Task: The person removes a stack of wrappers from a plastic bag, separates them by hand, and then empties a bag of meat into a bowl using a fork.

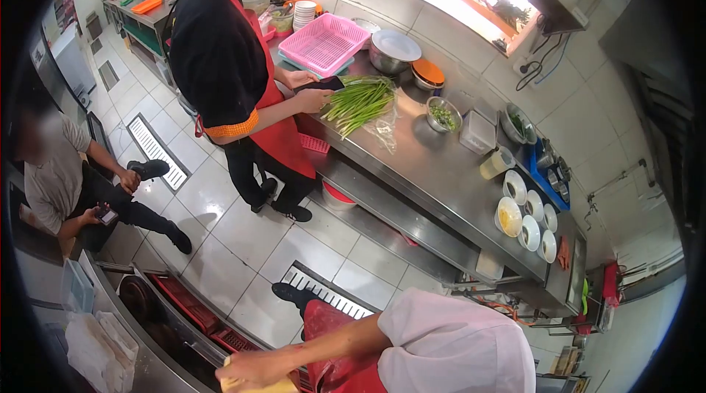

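Note:
My right hand (pixel 256 368) reaches in from the right at the bottom edge, out of a white sleeve. Its fingers are closed on what looks like a folded yellow cloth (pixel 261 386), partly cut off by the frame. Just beyond the hand is an open steel-edged drawer or compartment (pixel 206 350) with red plastic baskets (pixel 173 296) inside. My red apron (pixel 331 323) shows below the forearm. My left hand is outside the view.
A co-worker in a red apron (pixel 246 91) holds a dark flat object by green stalks (pixel 359 102) on the steel counter (pixel 434 165). Several white bowls (pixel 529 233) stand at its right end. Another person (pixel 62 165) sits at left with a phone (pixel 107 214). Drain grates (pixel 157 150) cross the tiled floor.

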### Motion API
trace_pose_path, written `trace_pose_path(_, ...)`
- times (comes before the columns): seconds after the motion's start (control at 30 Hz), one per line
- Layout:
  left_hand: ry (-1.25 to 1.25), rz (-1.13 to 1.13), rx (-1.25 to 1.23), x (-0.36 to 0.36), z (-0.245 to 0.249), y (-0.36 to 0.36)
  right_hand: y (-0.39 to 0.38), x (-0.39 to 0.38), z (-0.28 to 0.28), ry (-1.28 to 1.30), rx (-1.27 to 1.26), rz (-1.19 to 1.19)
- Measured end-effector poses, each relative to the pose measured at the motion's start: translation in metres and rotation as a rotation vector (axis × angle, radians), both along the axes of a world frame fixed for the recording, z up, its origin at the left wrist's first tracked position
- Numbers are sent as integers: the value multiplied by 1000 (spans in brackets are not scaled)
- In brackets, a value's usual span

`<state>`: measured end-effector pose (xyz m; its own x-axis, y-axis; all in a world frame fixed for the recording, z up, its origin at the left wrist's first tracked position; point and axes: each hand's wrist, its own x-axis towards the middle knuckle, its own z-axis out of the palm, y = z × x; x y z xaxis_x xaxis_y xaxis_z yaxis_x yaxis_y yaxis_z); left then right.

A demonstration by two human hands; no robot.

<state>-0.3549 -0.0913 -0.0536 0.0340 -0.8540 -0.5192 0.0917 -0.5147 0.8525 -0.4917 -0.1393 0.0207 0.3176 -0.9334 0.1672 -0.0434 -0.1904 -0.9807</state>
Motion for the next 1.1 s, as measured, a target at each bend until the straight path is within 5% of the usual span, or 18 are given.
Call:
trace_pose_path(0.03, 31, 8, 5, -1, 1, -2, -7, 9, -3, -157, 13, 88)
trace_pose_path(0.1, 80, 26, 6, -3, 3, -7, -2, 54, -43, -343, 169, -206)
trace_pose_path(0.27, 182, 61, 12, -8, 2, -10, -20, 20, -51, 788, -109, 42)
trace_pose_path(0.33, 206, 72, 7, -8, -1, -11, -13, 18, -70, 708, -103, -131)
trace_pose_path(0.43, 241, 91, 22, -9, -5, -11, -16, -22, 10, 189, 272, 267)
trace_pose_path(0.47, 251, 88, 25, -11, -5, -13, -7, 8, -16, -37, 515, 9)
trace_pose_path(0.5, 259, 91, 25, -12, -6, -14, -1, 26, -46, -100, 491, -94)
trace_pose_path(0.63, 300, 89, 30, -14, -8, -12, -11, 4, -48, 770, 31, 239)
trace_pose_path(0.67, 306, 78, 37, -16, -7, -13, -14, -6, -41, 772, 105, 348)
trace_pose_path(0.7, 321, 76, 37, -18, -9, -13, -4, 0, -42, 626, -24, 13)
trace_pose_path(0.8, 356, 78, 46, -20, -11, -13, 6, -15, -3, 332, 362, 58)
trace_pose_path(0.97, 434, 66, 54, -22, -16, -10, -5, 7, -68, 766, -44, 119)
trace_pose_path(1.1, 492, 75, 83, -21, -18, -7, 8, -11, -26, 392, 190, -69)
